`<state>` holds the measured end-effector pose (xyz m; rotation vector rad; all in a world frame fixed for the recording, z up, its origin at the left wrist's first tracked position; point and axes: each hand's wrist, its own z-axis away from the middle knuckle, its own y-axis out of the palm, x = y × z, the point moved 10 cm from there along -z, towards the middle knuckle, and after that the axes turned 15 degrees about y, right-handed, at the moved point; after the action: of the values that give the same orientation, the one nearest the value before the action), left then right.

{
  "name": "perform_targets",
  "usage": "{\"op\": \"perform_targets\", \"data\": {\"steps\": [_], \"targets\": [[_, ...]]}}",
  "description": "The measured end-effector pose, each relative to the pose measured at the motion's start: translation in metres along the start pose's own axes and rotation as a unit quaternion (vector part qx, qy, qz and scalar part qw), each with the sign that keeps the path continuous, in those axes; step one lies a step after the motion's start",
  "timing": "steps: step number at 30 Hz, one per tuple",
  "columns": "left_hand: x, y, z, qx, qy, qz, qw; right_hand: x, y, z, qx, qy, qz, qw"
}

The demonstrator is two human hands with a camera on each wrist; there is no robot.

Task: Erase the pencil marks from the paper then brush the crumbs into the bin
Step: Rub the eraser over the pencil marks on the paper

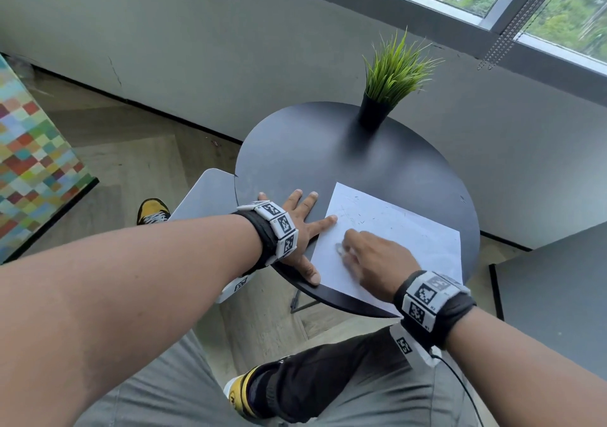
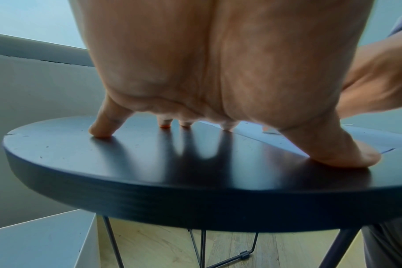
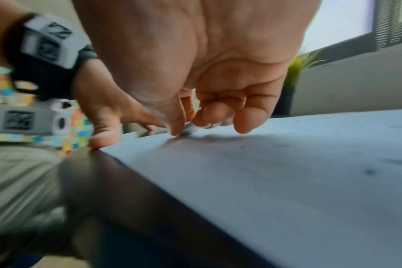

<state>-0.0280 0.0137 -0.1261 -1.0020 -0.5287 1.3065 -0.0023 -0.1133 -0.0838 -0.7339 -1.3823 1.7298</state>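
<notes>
R hand [image 1: 374,259] pinches a small white eraser [image 3: 190,129], tip on the paper [image 1: 404,229] w/ faint marks. L hand [image 1: 297,226] spread flat, fingers straight, pressing worktop [image 1: 328,150] & paper's left edge. Paper on worktop's near side. Plant [image 1: 391,78] at far edge. White bin [image 1: 203,193] beside worktop, left.

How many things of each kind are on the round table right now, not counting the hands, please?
Sheet of paper: 1
Eraser, pinched in the right hand's fingers: 1
Potted grass plant: 1
Total: 3
</notes>
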Motion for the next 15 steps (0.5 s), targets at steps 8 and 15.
{"op": "perform_targets", "data": {"steps": [8,15], "targets": [[0.001,0.001,-0.001,-0.008,0.002,0.007,1.0,0.006,0.011,0.021,0.044,-0.051,0.024,0.997],[0.002,0.003,-0.001,-0.006,-0.001,0.009,1.0,-0.065,0.004,-0.013,0.023,0.106,-0.006,0.994]]}}
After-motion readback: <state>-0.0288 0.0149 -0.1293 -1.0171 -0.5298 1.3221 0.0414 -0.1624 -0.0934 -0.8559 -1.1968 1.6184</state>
